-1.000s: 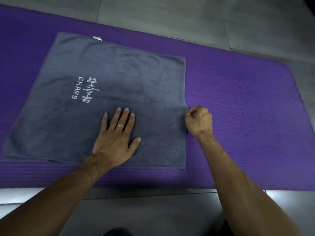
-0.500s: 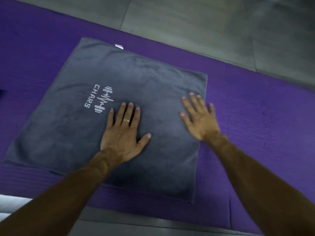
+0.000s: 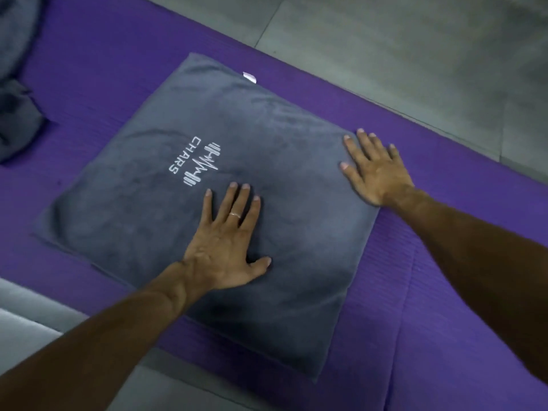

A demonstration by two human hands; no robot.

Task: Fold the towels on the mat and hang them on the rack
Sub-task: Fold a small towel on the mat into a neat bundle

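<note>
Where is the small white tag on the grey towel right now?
In the head view the white tag sticks out from the far edge of the grey towel, over the purple mat, well beyond both hands.

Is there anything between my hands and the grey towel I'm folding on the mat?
Nothing visible. The left hand and the right hand both lie flat, directly on the grey towel, which is spread on the purple mat. The rack is out of view.
</note>
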